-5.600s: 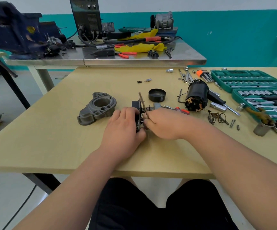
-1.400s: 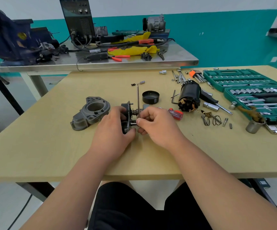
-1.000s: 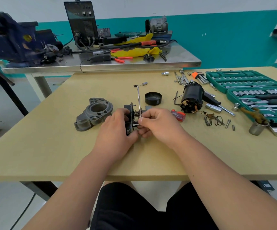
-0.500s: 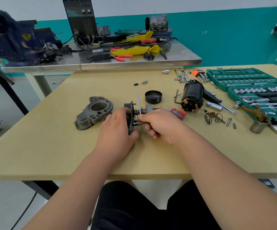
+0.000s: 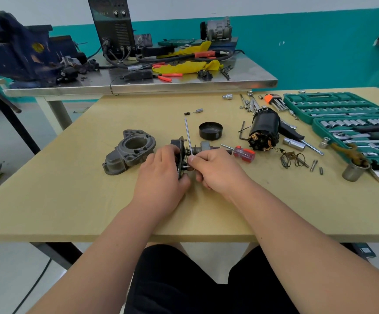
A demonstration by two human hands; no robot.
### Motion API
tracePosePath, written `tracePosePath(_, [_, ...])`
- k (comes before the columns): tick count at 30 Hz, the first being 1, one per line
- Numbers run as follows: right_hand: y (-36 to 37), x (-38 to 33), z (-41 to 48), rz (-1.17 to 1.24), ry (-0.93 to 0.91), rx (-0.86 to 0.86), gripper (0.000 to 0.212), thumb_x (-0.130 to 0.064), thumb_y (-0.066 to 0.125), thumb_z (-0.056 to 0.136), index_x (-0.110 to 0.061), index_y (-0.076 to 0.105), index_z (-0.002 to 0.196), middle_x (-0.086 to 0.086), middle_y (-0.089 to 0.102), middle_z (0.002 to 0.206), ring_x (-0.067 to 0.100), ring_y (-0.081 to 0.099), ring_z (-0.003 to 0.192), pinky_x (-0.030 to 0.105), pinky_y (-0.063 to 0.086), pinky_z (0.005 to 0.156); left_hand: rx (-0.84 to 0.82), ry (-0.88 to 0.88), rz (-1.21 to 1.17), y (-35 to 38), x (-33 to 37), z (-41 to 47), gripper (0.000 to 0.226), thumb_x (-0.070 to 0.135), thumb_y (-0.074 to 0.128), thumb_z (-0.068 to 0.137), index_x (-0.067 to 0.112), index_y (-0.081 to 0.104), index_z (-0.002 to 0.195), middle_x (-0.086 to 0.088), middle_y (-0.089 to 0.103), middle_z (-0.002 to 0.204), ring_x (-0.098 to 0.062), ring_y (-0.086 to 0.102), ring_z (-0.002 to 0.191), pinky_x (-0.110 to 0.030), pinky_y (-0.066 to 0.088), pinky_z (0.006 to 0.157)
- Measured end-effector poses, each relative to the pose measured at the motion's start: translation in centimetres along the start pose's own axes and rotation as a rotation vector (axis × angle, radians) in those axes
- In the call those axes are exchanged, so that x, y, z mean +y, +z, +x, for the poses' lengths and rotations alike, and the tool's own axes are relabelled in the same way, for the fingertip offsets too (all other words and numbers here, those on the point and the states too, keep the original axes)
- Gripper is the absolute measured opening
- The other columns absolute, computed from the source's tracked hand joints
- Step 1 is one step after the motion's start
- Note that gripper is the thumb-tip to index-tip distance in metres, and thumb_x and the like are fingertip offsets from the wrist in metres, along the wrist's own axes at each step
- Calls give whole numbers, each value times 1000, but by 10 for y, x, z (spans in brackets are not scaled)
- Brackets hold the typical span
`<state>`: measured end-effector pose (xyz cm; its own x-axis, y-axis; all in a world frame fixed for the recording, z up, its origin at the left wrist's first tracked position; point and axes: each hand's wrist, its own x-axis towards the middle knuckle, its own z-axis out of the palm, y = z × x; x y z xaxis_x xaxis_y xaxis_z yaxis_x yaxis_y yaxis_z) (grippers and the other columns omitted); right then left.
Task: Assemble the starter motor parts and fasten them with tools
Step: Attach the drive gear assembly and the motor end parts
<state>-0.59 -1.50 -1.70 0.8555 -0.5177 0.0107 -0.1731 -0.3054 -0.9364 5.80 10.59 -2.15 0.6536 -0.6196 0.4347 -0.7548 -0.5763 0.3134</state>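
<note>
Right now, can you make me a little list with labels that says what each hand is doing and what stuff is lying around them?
Left hand: grips the dark plate part
Right hand: fingers pinch the thin metal rod, which points up and away
Left of the hands: grey housing, lying on the table
Behind the hands: black cap, red-handled screwdriver
Further right: black motor body
Far right: green socket set, open
</note>
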Motion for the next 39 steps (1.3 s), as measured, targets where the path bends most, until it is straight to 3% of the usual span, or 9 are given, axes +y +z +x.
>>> tracePosePath(10, [6, -1, -1, 90, 71, 30, 37, -31, 55, 94, -19, 53, 59, -3, 41, 44, 15, 31, 39, 27, 26, 49, 9, -16, 40, 1, 2, -1, 45, 25, 58, 85, 9, 44, 125, -8, 51, 117, -29, 47, 105, -35, 34, 88])
tracePosePath(14, [5, -5, 0, 248, 181, -42, 29, -25, 55, 96, -15, 55, 69, -5, 36, 39, 12, 26, 34, 18, 19, 38, 10, -18, 45, 2, 1, -2, 46, 23, 57, 85, 10, 43, 126, -8, 51, 119, -28, 46, 107, -34, 32, 90])
tracePosePath(24, [7, -7, 2, 422, 279, -105, 35, -24, 51, 98, -13, 49, 65, -5, 28, 38, 10, 20, 31, 15, 17, 36, 7, -32, 17, -1, 1, -4, 49, 25, 57, 85, 10, 42, 128, -8, 50, 122, -29, 45, 110, -34, 32, 92])
tracePosePath(26, [6, -4, -1, 245, 162, -78, 35, -28, 51, 97, -12, 51, 66, -2, 36, 42, 13, 27, 35, 20, 23, 40, -25, -3, 15, -4, 0, -4, 53, 29, 60, 84, 11, 40, 129, -6, 48, 123, -27, 45, 110, -33, 34, 94])
tracePosePath(28, [-3, 0, -4, -77, -24, 25, 39, -32, 51, 96, -10, 52, 64, 0, 45, 50, 15, 37, 43, 26, 29, 48, -110, 41, 29, -9, -5, -4, 63, 37, 66, 79, 16, 36, 130, -2, 43, 125, -23, 42, 114, -29, 35, 96])
tracePosePath(31, [-28, 9, -6, -319, -166, 143, 41, -32, 50, 96, -13, 49, 59, -1, 44, 52, 14, 37, 47, 28, 28, 49, -233, 44, 69, -20, -13, -1, 72, 47, 72, 73, 23, 35, 130, 2, 35, 128, -18, 39, 120, -29, 38, 96])
tracePosePath(35, [-52, 24, -10, -575, -109, 122, 37, -31, 43, 98, -13, 62, 71, -3, 48, 54, 13, 43, 48, 26, 26, 46, -268, 59, 112, -25, -18, 6, 71, 56, 71, 71, 27, 42, 128, 8, 44, 116, -12, 46, 106, -29, 43, 82])
tracePosePath(39, [-60, 31, -9, -787, -48, 170, 36, -33, 40, 96, -22, 46, 62, 0, 52, 65, 17, 50, 60, 28, 30, 49, -195, -87, -166, -26, -26, 13, 51, 52, 75, 69, 29, 53, 109, 14, 53, 91, -5, 53, 79, -21, 38, 61])
